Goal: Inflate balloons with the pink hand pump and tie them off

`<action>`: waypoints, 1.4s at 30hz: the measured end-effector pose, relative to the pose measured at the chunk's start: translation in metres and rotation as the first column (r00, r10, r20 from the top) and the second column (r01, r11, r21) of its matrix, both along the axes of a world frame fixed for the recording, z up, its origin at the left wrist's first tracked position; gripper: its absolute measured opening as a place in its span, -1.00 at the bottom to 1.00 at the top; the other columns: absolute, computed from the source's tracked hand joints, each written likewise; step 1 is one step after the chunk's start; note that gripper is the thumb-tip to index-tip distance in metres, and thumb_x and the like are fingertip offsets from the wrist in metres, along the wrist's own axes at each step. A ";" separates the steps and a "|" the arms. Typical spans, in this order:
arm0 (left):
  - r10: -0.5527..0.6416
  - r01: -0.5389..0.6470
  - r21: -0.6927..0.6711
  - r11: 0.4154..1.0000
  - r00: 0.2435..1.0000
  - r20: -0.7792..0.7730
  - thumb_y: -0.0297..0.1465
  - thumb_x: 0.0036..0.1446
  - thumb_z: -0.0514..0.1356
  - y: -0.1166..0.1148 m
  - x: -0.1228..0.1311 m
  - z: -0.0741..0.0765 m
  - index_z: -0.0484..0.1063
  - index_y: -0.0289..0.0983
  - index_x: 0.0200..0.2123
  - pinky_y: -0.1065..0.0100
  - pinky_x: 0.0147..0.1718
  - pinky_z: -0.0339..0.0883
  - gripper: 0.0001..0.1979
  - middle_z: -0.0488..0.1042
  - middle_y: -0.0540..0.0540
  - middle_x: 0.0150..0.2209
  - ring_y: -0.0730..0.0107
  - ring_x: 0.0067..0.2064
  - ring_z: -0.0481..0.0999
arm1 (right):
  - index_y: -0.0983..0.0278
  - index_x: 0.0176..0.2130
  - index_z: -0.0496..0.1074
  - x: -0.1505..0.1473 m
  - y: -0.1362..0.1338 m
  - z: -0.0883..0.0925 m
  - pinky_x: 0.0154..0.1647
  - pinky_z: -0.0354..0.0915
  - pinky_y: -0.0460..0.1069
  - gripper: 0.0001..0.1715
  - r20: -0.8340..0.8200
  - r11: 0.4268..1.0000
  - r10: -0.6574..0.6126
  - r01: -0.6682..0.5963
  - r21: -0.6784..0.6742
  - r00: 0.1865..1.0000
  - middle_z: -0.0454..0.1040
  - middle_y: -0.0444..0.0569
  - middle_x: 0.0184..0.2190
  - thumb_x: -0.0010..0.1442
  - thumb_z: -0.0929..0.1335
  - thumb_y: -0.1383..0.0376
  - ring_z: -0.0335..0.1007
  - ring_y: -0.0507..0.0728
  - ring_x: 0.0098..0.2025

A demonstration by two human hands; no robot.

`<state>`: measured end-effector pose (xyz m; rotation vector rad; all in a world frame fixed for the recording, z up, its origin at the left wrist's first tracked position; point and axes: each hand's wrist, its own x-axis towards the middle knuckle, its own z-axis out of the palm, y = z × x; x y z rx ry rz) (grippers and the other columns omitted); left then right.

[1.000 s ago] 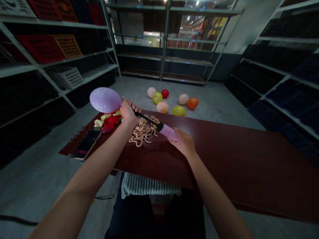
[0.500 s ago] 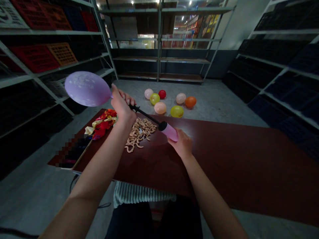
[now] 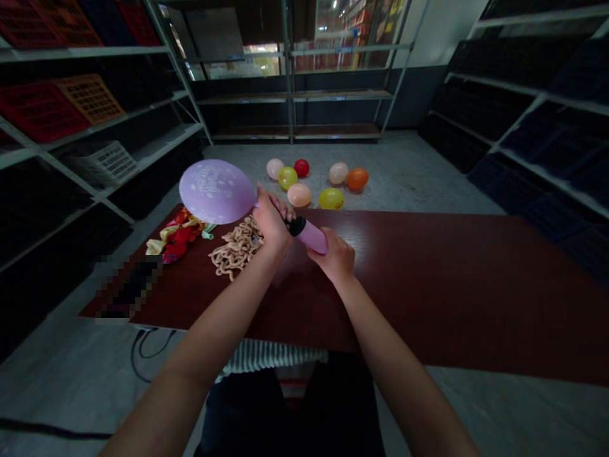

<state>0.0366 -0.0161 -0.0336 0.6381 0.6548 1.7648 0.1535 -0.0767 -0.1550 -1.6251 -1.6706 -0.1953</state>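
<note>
A partly filled purple balloon (image 3: 216, 190) with pale printing points left from my left hand (image 3: 273, 222). My left fingers are closed round its neck and the black end of a hand balloon pump. The pink barrel of the balloon pump (image 3: 314, 237) is wrapped by my right hand (image 3: 339, 257), close beside the left one. The nozzle and the balloon's mouth are hidden in my left hand. Below the balloon, a heap of tan curled pieces (image 3: 236, 249) lies on the dark red table (image 3: 428, 273). Red and cream uninflated balloons (image 3: 178, 241) lie left of the heap.
Several inflated balloons, among them an orange balloon (image 3: 357, 179) and a red balloon (image 3: 301, 167), rest on the floor past the table. A blurred-out dark object (image 3: 136, 285) is at the table's left end. Shelving with crates (image 3: 88, 96) stands around.
My hands have come together, and the black rod between them has gone into the pink barrel. The balloon has moved right and slightly down in view. The view has also shifted.
</note>
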 end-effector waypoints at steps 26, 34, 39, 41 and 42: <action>0.220 -0.217 -0.143 0.966 0.976 0.003 -0.07 0.46 -0.10 0.025 -0.168 0.038 0.00 -0.19 -0.49 0.31 -0.56 -0.06 -0.51 -0.07 0.06 -0.66 0.44 -0.63 0.01 | 0.27 0.04 0.44 -0.019 -0.005 0.009 -0.20 0.38 0.06 -0.47 0.238 0.977 0.197 -0.170 -0.129 0.951 0.61 0.09 -0.10 0.20 0.42 0.02 0.56 0.21 -0.16; 0.265 -0.267 -0.036 0.963 0.964 -0.033 0.01 0.47 -0.17 0.043 -0.116 0.051 -0.08 -0.21 -0.50 0.37 -0.57 -0.11 -0.45 -0.13 0.11 -0.62 0.50 -0.63 -0.06 | 0.26 0.06 0.43 -0.007 -0.001 0.006 -0.19 0.40 0.09 -0.44 0.085 0.995 0.052 -0.044 -0.090 0.995 0.62 0.07 -0.14 0.12 0.46 0.09 0.56 0.25 -0.15; 0.222 -0.221 0.025 0.975 0.970 -0.100 0.11 0.41 -0.22 0.057 -0.089 0.063 -0.10 -0.21 -0.51 0.39 -0.60 -0.11 -0.41 -0.14 0.11 -0.63 0.51 -0.64 -0.06 | 0.22 0.05 0.40 -0.006 0.001 0.008 -0.20 0.40 0.09 -0.49 -0.007 0.996 0.026 -0.026 -0.087 1.000 0.60 0.05 -0.11 0.15 0.43 0.10 0.55 0.26 -0.12; 0.199 -0.200 0.009 0.980 0.972 -0.127 0.09 0.42 -0.20 0.056 -0.071 0.063 -0.10 -0.21 -0.51 0.38 -0.60 -0.15 -0.42 -0.15 0.10 -0.62 0.52 -0.65 -0.08 | 0.21 0.06 0.39 -0.007 0.001 0.008 -0.19 0.41 0.09 -0.49 -0.028 0.996 0.020 -0.023 -0.084 0.999 0.59 0.04 -0.10 0.16 0.42 0.10 0.55 0.25 -0.11; 0.183 -0.184 0.005 0.983 0.974 -0.136 0.08 0.43 -0.17 0.054 -0.060 0.060 -0.09 -0.21 -0.51 0.37 -0.60 -0.17 -0.42 -0.15 0.11 -0.62 0.52 -0.65 -0.08 | 0.21 0.06 0.38 -0.007 0.002 0.008 -0.19 0.41 0.09 -0.49 -0.036 0.997 0.012 -0.015 -0.081 0.999 0.59 0.03 -0.10 0.17 0.41 0.09 0.55 0.25 -0.11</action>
